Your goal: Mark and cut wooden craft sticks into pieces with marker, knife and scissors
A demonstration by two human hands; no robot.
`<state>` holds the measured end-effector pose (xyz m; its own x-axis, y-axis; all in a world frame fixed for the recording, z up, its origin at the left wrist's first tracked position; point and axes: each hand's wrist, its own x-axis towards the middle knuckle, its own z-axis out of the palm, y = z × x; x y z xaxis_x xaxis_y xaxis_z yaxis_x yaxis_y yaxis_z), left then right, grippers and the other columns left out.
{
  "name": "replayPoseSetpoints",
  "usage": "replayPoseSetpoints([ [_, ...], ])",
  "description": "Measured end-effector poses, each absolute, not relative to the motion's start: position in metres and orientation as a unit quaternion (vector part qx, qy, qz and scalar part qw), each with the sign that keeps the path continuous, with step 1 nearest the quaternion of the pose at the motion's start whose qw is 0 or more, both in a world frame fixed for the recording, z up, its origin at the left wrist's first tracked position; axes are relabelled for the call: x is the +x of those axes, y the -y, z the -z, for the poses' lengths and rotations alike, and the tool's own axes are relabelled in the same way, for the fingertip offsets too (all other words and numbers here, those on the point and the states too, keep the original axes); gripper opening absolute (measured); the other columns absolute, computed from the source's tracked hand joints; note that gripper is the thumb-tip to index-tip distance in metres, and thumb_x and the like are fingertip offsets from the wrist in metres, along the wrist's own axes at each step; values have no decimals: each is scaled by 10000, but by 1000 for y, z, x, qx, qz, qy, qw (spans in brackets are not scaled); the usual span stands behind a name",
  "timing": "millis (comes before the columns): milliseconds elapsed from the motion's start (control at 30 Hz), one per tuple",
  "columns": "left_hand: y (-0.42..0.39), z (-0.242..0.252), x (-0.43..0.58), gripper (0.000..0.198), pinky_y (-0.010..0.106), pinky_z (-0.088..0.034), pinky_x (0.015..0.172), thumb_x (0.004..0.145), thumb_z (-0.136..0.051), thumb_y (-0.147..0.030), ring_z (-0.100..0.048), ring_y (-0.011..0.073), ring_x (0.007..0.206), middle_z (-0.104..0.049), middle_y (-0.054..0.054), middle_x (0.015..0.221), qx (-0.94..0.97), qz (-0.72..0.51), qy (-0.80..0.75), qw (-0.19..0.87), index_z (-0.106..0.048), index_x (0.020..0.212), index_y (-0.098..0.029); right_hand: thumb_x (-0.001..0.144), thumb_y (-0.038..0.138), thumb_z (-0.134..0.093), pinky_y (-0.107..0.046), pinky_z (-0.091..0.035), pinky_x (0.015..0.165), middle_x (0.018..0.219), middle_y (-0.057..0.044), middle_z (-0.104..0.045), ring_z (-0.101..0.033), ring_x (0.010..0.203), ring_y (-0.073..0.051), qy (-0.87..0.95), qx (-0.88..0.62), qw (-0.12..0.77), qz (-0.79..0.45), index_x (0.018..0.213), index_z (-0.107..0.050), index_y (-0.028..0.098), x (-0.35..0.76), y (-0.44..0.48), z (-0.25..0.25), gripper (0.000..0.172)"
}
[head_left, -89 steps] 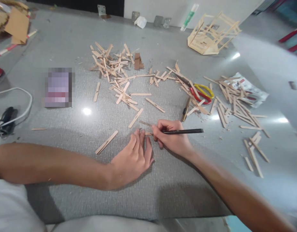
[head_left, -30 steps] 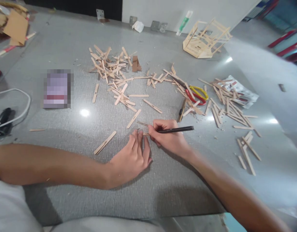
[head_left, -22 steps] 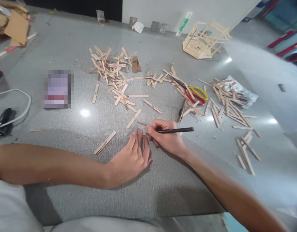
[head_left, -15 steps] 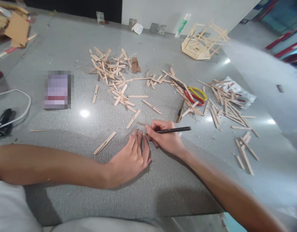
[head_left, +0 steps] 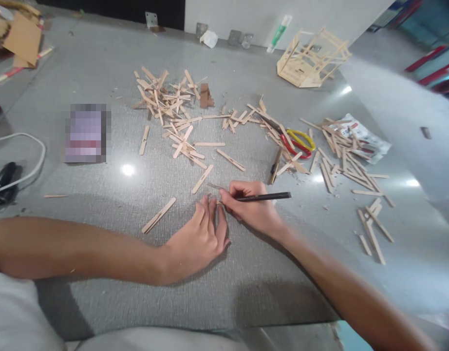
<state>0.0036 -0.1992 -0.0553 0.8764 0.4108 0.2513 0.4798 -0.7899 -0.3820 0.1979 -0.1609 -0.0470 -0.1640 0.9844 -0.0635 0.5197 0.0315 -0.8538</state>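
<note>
In the near middle, the left fingers hold a wooden craft stick down on the desk, presumably keeping it steady beside the right fingers, closed around a black pen-like tool

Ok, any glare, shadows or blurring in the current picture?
In the head view, white glare spots mark the grey textured tabletop; same head view, dark shadows lie near its front edge; head view again, the purple rectangular object is coarsely pixelated.
</note>
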Motion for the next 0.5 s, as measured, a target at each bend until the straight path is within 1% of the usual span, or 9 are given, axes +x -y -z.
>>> replayPoseSetpoints([
  [133, 200, 55, 4, 621, 465, -471, 969, 1068, -471, -452, -717, 412, 1159, -708, 330, 1226, -941, 79, 239, 224, -632, 1306, 99, 953, 422, -657, -262, -318, 436, 443, 48, -469, -407, 427, -95, 656, -577, 292, -388, 559, -447, 228, 198, 161, 46, 487],
  [233, 200, 56, 4, 627, 468, -466, 975, 1064, -477, -463, -717, 409, 1160, -708, 326, 1232, -940, 82, 240, 227, -635, 1307, 92, 960, 404, -640, -266, -322, 437, 442, 45, -477, -405, 422, -97, 658, -580, 290, -384, 555, -436, 234, 198, 162, 43, 484],
  [500, 199, 59, 3, 636, 465, -465, 978, 1064, -468, -450, -704, 411, 1181, -700, 331, 1247, -942, 71, 229, 235, -621, 1325, 109, 945, 375, -650, -251, -355, 421, 424, 49, -493, -429, 380, -86, 645, -585, 298, -391, 547, -466, 229, 198, 162, 43, 462],
])
